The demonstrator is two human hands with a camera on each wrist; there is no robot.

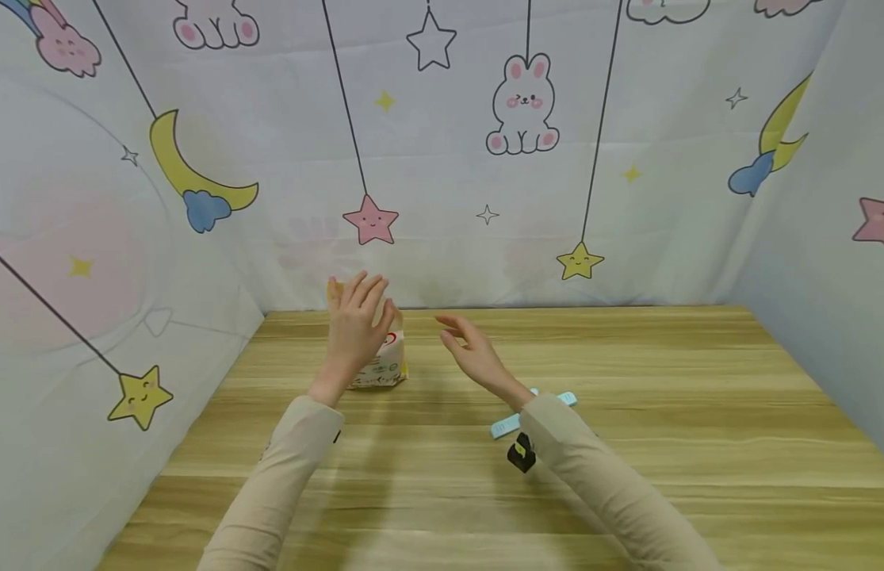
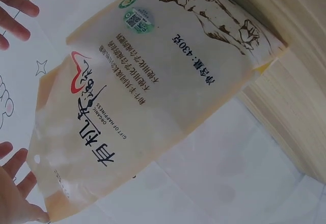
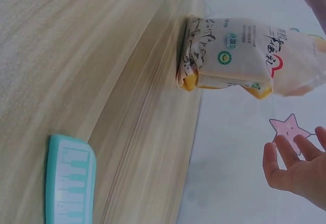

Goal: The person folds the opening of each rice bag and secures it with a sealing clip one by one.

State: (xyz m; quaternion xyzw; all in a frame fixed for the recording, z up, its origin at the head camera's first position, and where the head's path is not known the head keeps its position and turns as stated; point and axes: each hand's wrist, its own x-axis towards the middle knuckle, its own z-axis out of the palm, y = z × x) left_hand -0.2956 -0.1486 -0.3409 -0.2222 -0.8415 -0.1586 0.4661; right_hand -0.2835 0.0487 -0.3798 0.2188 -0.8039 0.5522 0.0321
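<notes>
A cream paper-like bag [image 1: 384, 369] with brown drawings, a red mark and printed characters stands upright near the back of the table. My left hand [image 1: 356, 325] is raised before its upper part, fingers spread and fairly straight; in the left wrist view the fingers and thumb lie right at the bag's top edge. My right hand [image 1: 476, 355] hovers to the right, apart from the bag, with loosely bent fingers and nothing held. Below the right wrist lies a light blue and white strip [image 1: 506, 427] with printed marks, partly hidden by the sleeve.
The wood-grain table [image 1: 663, 381] runs back to a white curtain [image 1: 456, 174] printed with stars, moons and rabbits, which also hangs on both sides. Beside the right sleeve shows a small black thing [image 1: 522, 454] with a yellow mark.
</notes>
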